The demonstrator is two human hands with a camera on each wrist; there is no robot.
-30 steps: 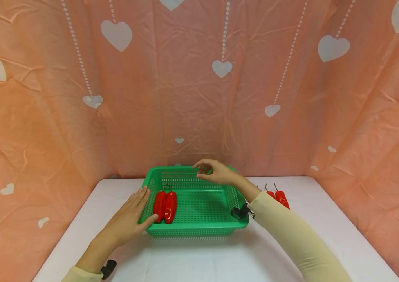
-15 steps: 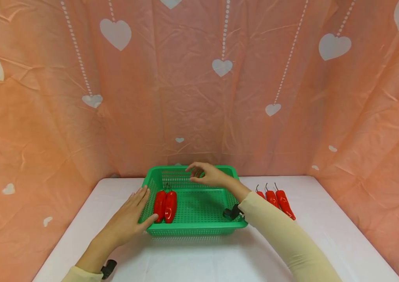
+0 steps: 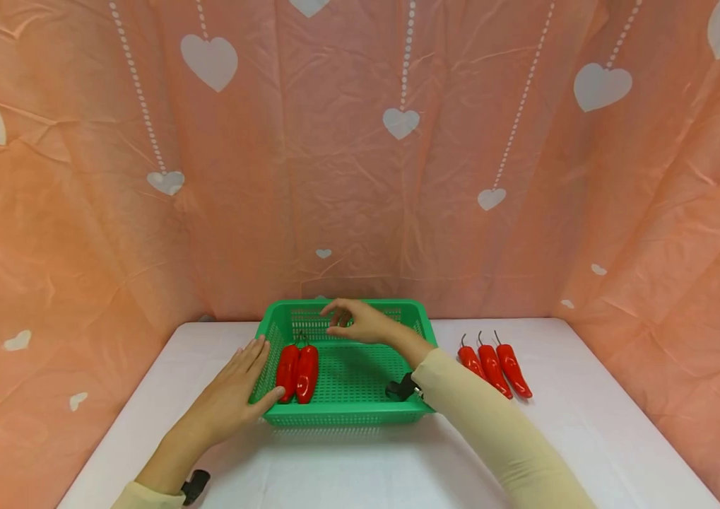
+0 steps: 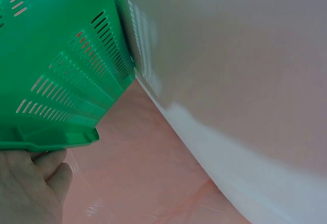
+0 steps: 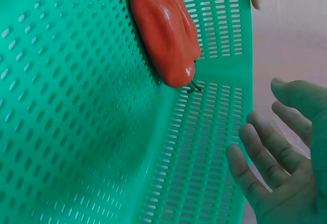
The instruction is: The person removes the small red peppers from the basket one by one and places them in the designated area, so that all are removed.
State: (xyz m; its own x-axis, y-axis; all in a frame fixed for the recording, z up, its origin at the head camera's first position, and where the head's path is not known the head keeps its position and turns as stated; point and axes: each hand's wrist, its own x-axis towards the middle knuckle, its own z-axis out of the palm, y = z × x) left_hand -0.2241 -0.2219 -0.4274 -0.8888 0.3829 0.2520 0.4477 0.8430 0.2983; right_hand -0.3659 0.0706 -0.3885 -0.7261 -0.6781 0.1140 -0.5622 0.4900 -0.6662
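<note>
A green plastic basket point(image 3: 360, 408) with slotted walls stands on the white table. Two red chili peppers point(image 3: 307, 375) lie side by side at its left end, stems toward the back wall. My left hand point(image 3: 232, 392) rests with straight fingers on the basket's left rim, thumb at the front corner. Over the back part of the basket hovers my right hand point(image 3: 360, 323), fingers loosely bent and holding nothing. In the right wrist view, the right hand point(image 5: 281, 157) has its fingers spread near the rim, apart from the peppers point(image 5: 166, 35).
Several things lie near the edges: three red chili peppers point(image 3: 492, 366) are on the table to the right of the basket, partly behind the right sleeve point(image 3: 487, 417). An orange curtain with white hearts point(image 3: 360, 177) rises behind the white table point(image 3: 309, 474).
My right hand has moved left over the basket, and its forearm now uncovers more of the three peppers on the right. The left hand and the basket have stayed in place.
</note>
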